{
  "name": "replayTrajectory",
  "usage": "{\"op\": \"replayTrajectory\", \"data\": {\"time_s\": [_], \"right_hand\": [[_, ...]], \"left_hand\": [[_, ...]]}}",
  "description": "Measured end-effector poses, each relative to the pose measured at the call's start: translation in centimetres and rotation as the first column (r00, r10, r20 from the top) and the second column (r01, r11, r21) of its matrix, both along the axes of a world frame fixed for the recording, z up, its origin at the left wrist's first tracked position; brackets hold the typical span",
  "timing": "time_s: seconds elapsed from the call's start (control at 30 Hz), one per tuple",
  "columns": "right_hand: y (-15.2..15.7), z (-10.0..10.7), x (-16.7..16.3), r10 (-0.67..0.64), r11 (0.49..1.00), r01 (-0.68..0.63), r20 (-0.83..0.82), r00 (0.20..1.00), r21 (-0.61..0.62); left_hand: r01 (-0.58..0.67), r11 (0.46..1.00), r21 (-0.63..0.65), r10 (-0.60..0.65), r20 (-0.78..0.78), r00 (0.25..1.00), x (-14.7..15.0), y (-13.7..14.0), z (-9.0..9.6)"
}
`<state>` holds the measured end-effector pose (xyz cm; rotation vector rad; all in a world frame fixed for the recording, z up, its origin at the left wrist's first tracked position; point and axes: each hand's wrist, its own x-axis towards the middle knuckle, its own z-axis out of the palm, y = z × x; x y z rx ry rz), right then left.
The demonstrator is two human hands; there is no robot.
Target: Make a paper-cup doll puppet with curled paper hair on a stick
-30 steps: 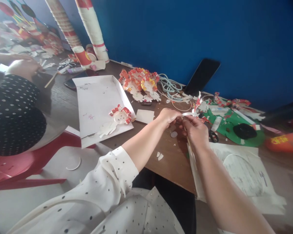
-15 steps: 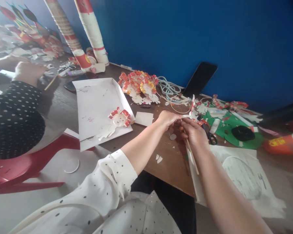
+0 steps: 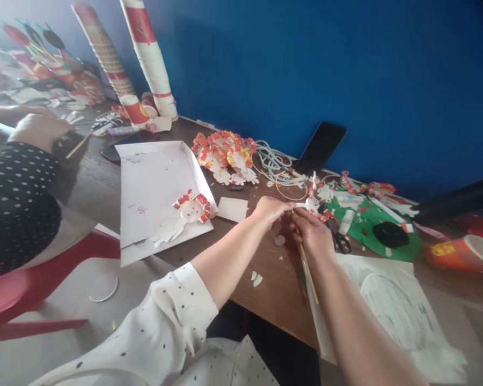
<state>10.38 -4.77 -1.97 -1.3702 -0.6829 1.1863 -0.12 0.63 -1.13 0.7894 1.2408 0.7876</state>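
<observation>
My left hand [image 3: 270, 210] is closed, its fingertips pinching a small white paper piece [image 3: 301, 205] above the table. Right against it, my right hand [image 3: 316, 236] is closed around a thin wooden stick [image 3: 309, 273], which slants down toward me under the palm. The fingertips of both hands meet, and what lies between them is partly hidden. Just beyond them stands a red and white curled paper cutout [image 3: 313, 194]. Black-handled scissors [image 3: 341, 242] lie beside my right hand. A paper lion-like figure [image 3: 191, 210] with a red curled mane rests on a white paper tray [image 3: 161, 171].
A pile of similar paper figures [image 3: 227, 153], a coiled cable [image 3: 271, 161] and a leaning phone [image 3: 322, 146] line the blue wall. At right are green paper [image 3: 364, 220] and an orange paper cup [image 3: 462, 254]. Another person's hand [image 3: 40, 131] works at left, near tall cup stacks [image 3: 151, 64].
The whole scene sits slightly lower and further left as my head view shifts. My hands stay together, with the stick still in the right one.
</observation>
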Motion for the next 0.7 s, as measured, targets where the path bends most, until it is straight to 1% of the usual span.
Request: {"op": "replayTrajectory", "data": {"time_s": [0.1, 0.2, 0.27, 0.4, 0.5, 0.7], "right_hand": [[0.11, 0.01, 0.05, -0.022, 0.999, 0.023, 0.019, 1.000, -0.030], [0.18, 0.06, 0.18, -0.048, 0.999, 0.049, 0.025, 0.999, -0.018], [0.19, -0.03, 0.38, -0.041, 0.999, 0.042, 0.039, 0.998, -0.021], [0.18, -0.41, 0.86, -0.010, 1.000, 0.012, 0.068, 0.998, -0.028], [0.15, -0.51, 1.01, 0.006, 1.000, -0.005, 0.072, 0.997, -0.006], [-0.05, 0.03, 0.80, -0.038, 0.999, 0.037, 0.081, 0.996, 0.019]], "left_hand": [[-0.004, 1.000, -0.005, 0.004, 0.041, 0.999, -0.02, 0.06, -0.10], [-0.017, 1.000, -0.005, 0.017, 0.073, 0.997, -0.13, 0.10, -0.07], [-0.011, 1.000, -0.009, 0.011, 0.083, 0.996, -0.24, 0.10, -0.02], [0.035, 0.999, 0.019, -0.036, 0.050, 0.998, -0.35, 0.10, -0.18], [0.014, 0.999, 0.045, -0.016, 0.025, 1.000, -0.30, 0.08, -0.32], [0.044, 0.998, 0.045, -0.046, 0.058, 0.997, -0.12, -0.13, -0.05]]}}
